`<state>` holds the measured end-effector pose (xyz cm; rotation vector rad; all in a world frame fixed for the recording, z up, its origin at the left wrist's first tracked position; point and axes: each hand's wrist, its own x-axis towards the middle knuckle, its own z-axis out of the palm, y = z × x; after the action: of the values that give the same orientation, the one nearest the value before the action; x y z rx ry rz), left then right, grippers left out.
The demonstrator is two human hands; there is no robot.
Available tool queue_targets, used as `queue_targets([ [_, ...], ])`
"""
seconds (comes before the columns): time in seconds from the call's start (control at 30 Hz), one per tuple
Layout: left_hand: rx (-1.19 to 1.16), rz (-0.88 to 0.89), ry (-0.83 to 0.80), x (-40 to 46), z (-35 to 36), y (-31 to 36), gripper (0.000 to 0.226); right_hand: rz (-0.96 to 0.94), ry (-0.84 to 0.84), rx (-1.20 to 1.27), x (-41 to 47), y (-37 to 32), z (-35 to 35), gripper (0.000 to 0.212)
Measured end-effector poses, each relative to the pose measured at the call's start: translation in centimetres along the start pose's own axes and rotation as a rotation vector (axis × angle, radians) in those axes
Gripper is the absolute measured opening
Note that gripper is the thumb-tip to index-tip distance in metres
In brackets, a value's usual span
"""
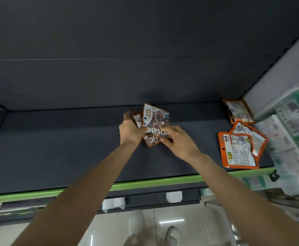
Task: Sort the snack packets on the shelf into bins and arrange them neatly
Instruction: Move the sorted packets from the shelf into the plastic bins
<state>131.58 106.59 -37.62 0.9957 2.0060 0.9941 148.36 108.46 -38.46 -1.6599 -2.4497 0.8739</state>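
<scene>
While both arms reach over the dark shelf (56,148), the left hand (130,133) and right hand (178,142) grip a small stack of candy packets (156,119) between them, perhaps three. Right of the hands lie three orange packets (239,148).
</scene>
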Motion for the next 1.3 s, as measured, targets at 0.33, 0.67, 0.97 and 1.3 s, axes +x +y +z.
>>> queue_targets([
  [0.33,0.196,0.354,0.016,-3.6,4.6,6.3,0.029,0.065,0.156,0.015,-4.1,7.7,-4.7,0.054],
  [0.67,0.400,0.526,0.001,-7.4,11.5,9.9,0.030,0.383,0.131,-0.001,-8.5,17.2,-7.4,0.072],
  [0.97,0.376,0.455,0.098,-8.2,10.5,9.5,0.026,0.353,0.129,0.003,-7.9,17.3,-8.1,0.083],
  [1.3,0.250,0.357,0.188,-10.3,8.4,9.4,0.019,0.148,0.358,0.285,-7.5,14.0,-9.4,0.015],
])
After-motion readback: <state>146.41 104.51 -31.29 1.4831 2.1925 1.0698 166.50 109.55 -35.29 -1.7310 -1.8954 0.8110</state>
